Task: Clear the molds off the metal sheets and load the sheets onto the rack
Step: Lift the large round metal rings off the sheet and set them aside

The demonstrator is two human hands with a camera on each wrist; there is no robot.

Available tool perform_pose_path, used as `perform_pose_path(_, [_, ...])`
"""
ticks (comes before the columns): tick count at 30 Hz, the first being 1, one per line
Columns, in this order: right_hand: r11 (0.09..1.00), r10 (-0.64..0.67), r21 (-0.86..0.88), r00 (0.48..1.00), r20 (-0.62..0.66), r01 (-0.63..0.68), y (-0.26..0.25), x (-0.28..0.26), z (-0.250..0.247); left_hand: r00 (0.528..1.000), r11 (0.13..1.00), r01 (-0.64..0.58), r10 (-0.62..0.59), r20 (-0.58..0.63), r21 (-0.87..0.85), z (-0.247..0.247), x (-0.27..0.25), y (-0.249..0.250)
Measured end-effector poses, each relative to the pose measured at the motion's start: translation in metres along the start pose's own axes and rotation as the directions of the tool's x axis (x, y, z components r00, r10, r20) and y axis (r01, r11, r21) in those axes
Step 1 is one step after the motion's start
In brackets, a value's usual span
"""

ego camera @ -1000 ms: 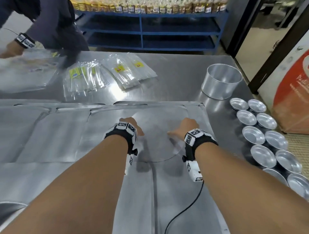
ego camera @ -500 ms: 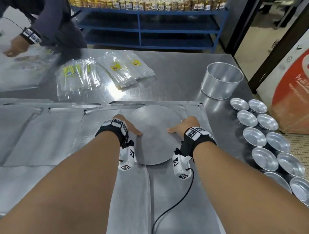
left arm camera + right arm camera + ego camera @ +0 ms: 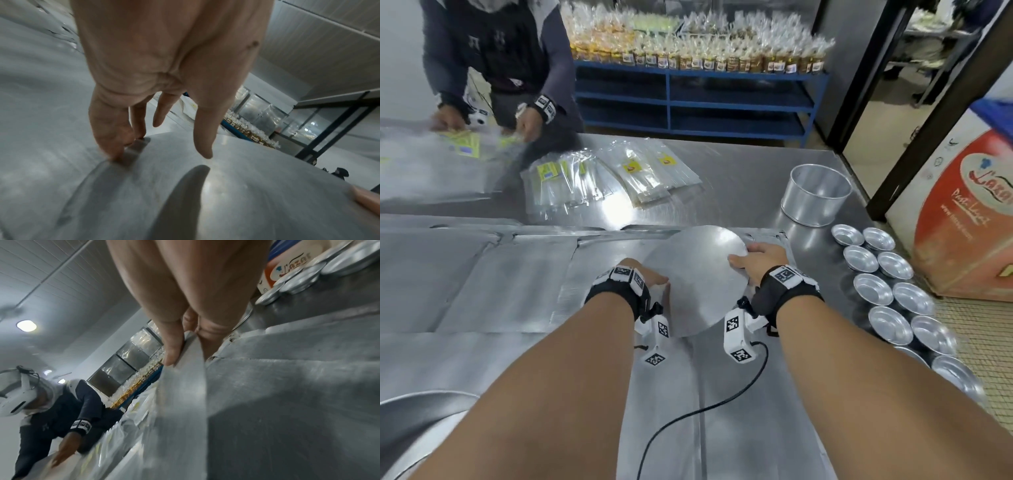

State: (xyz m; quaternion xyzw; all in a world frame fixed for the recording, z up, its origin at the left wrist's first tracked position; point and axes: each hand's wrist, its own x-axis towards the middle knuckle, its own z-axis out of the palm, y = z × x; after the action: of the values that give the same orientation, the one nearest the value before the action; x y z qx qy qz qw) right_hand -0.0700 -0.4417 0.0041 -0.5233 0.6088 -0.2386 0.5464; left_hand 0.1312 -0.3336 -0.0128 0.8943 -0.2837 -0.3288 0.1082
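Observation:
A flat round metal disc (image 3: 702, 284) is held tilted above the overlapping metal sheets (image 3: 500, 284) that cover the table. My right hand (image 3: 750, 260) pinches its right rim, with the thumb on top and fingers beneath, as the right wrist view shows (image 3: 185, 350). My left hand (image 3: 654, 279) is at the left rim. In the left wrist view its straight fingertips (image 3: 121, 154) touch the disc's edge (image 3: 139, 146) while the thumb hovers above the disc face (image 3: 246, 194). Several small round molds (image 3: 893, 294) sit in rows along the table's right edge.
A tall round tin (image 3: 815, 195) stands at the back right. Plastic bags (image 3: 602, 181) lie at the back, where another person (image 3: 500, 68) handles more. A large pan rim (image 3: 414, 411) shows at the front left. An orange box (image 3: 969, 219) and blue shelves (image 3: 722, 99) lie beyond the table.
The disc lay flat on the sheet a second ago. Both hands have raised it, tilted it and carried it to the right and farther from me.

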Motion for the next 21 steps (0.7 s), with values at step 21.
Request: perform_pose_path(21, [0.977, -0.194, -0.048, 0.961, 0.199, 0.207, -0.031, -0.264, 0.017, 0.928, 0.980, -0.164, 0.114, -0.354, -0.116, -0.164, -0.235, -0.170])
